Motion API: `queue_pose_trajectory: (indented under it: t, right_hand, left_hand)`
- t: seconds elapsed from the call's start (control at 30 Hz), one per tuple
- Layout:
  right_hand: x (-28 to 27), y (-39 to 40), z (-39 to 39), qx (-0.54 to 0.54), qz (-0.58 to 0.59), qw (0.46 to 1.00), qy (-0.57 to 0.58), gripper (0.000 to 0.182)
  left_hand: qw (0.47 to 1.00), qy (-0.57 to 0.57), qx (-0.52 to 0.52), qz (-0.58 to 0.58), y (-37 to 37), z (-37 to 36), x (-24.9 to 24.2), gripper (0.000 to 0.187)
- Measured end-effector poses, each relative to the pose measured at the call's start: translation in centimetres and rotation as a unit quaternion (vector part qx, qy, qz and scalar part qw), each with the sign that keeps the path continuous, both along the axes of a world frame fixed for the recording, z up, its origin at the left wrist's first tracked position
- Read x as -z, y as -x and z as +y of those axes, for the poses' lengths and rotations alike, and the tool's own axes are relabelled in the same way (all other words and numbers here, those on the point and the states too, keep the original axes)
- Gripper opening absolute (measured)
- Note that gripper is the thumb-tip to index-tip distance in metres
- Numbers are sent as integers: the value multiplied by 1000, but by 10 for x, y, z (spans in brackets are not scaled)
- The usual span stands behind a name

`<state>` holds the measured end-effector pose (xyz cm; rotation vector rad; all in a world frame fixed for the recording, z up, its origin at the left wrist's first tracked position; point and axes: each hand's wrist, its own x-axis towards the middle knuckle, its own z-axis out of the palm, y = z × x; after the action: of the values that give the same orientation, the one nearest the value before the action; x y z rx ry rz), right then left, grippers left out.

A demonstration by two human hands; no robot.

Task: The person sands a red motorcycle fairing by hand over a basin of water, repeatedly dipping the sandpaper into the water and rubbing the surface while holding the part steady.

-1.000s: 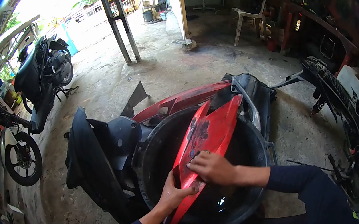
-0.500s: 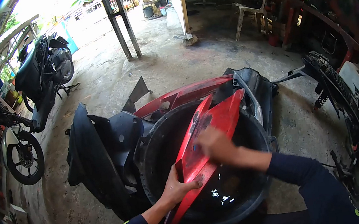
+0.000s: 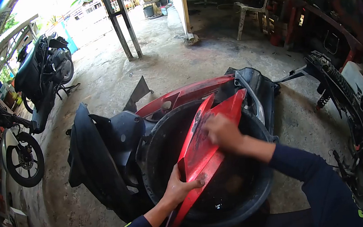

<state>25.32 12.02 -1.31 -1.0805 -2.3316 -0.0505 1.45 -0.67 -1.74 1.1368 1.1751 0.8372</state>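
Observation:
A long red panel [image 3: 205,160] with dark smudges slants over a round black tub [image 3: 263,189] that has dark liquid in it. My left hand [image 3: 179,190] grips the panel's near part, thumb on top and fingers round its left edge. On the panel's upper face my right hand [image 3: 223,132] presses down, its fingers curled and blurred; what is under them, if anything, is hidden.
Black panels [image 3: 89,156] lie left of the tub; another red panel [image 3: 188,93] and a black part [image 3: 257,88] lie behind it. A motorcycle [image 3: 43,74] stands at left, a vehicle frame [image 3: 348,106] at right. A post [image 3: 122,25] and chair [image 3: 255,9] are farther back.
My right hand has moved slightly up and to the right along the panel. My left hand keeps its hold, and the bright reflections in the tub have shrunk.

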Motion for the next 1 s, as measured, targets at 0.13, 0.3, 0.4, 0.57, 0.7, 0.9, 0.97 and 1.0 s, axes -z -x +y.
queue_pose_trajectory:
  t: [0.13,0.3,0.4,0.57,0.7,0.9,0.97,1.0]
  right_hand:
    - [4,-6,14,23,43,998,39,24]
    - [13,-15,18,-2,86,996,12,30]
    - [9,10,-38,-56,1,998,-32,38]
    - [-2,-6,-26,-29,-108,993,-31,37]
    - [-10,23,-54,28,-226,974,-2,39]
    - [-14,4,-11,93,-188,978,4,30]
    - [2,11,-27,112,-245,963,-17,34]
    - [6,22,-52,79,-250,956,-135,41]
  left_hand:
    - [1000,-18,3,17,0,0,6,99]
    - [1000,21,2,4,-3,-1,-9,99]
    - [1000,-13,-5,12,-4,-2,-3,98]
    - [1000,-20,-11,15,-2,-1,4,98]
    - [1000,3,-15,12,-7,-2,-8,96]
    - [1000,10,-11,25,-2,-1,-5,97]
    - [1000,6,-11,25,-2,3,-4,97]
    - [998,-20,-11,51,-2,2,3,97]
